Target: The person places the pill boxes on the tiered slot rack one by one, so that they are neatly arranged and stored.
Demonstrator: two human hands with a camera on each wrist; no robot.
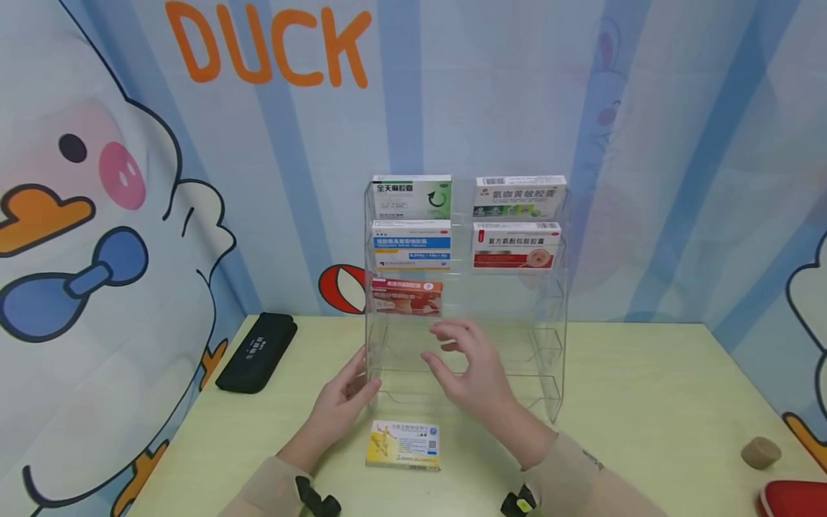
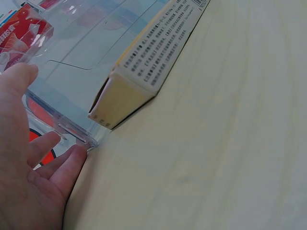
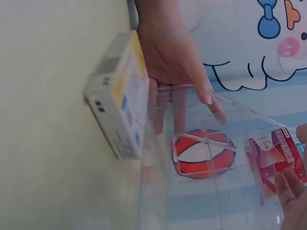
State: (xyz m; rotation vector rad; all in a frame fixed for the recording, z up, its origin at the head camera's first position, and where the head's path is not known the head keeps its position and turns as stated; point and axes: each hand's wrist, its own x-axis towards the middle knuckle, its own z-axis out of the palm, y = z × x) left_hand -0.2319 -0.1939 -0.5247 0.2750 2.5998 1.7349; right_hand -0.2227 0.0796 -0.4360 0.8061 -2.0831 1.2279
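Observation:
A clear acrylic display rack (image 1: pixel 465 359) stands on the table. My left hand (image 1: pixel 342 398) holds its lower left side edge, thumb in front and fingers around the outside. In front of the middle tiers, my right hand (image 1: pixel 474 373) is raised with thumb and fingers apart and nothing between them. Just up and left of its fingertips, a red medicine box (image 1: pixel 407 297) sits in the left of the third tier. Flat on the table before the rack lies a yellow-and-white medicine box (image 1: pixel 403 445), its printed side and end visible in the left wrist view.
Higher tiers carry a green-and-white box (image 1: pixel 412 197), a blue-and-white box (image 1: pixel 411 245), a white box with a green strip (image 1: pixel 520 197) and a red-and-white box (image 1: pixel 517 246). A black case (image 1: pixel 257 352) lies left; a brown cork-like piece (image 1: pixel 761 453) and red object (image 1: pixel 795 499) are right.

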